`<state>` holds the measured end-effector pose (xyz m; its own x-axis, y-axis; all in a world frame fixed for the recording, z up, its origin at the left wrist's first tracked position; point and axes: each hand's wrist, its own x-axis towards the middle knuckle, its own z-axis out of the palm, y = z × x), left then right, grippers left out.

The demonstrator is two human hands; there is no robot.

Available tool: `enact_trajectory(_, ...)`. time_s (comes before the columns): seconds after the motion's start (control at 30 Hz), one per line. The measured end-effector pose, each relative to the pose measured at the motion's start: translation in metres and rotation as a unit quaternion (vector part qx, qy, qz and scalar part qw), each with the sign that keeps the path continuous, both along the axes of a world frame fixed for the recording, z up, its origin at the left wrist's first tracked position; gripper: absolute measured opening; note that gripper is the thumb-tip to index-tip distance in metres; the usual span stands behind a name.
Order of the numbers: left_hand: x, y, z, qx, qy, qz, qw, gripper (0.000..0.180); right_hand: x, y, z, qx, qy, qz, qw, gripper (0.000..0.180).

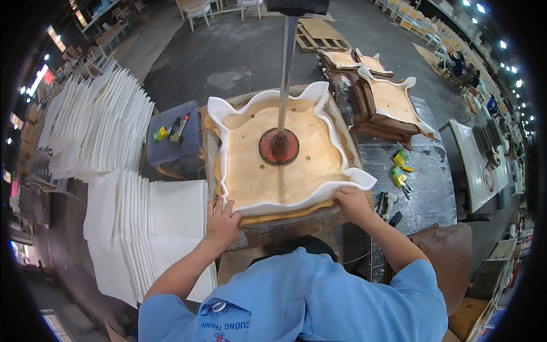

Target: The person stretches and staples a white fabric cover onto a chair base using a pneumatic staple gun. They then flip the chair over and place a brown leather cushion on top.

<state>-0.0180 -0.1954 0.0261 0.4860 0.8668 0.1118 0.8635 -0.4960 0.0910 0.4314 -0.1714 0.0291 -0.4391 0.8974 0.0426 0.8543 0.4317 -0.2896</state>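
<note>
A square plywood seat board (245, 137) lies on a work stand before me, with a white padding sheet (296, 208) curling up around its edges. A yellowish foam layer (279, 215) shows beneath the padding on the near side. A red round press foot (278, 146) on an upright metal rod bears down on the middle of the board. At the near left corner my left hand (222, 224) has its fingers closed on the padding's edge. My right hand (352, 203) grips the padding by the near right corner, its fingertips partly hidden.
Stacks of white sheets (122, 228) stand on the left. Beside the stand is a blue padded stool (174, 134) with tools on it. A wrapped table (427, 188) on the right bears yellow-green boxes (400, 174), hand tools and brown-covered seats (393, 102).
</note>
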Motion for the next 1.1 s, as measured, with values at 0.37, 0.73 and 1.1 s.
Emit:
enact_trajectory(0.37, -0.034, 0.045, 0.021, 0.004, 0.032, -0.126, 0.992, 0.009, 0.022, 0.017, -0.014, -0.031, 0.113, -0.005, 0.993, 0.012)
enact_trajectory(0.73, 0.105, 0.036, 0.047, -0.079, -0.082, -0.208, 0.972, 0.040, 0.030, 0.004, -0.029, -0.043, 0.139, -0.075, 0.986, 0.032)
enact_trajectory(1.1, 0.246, 0.074, -0.009, -0.083, -0.168, -0.104, 0.977, 0.018, 0.118, -0.009, -0.005, 0.002, 0.446, -0.377, 0.812, 0.025)
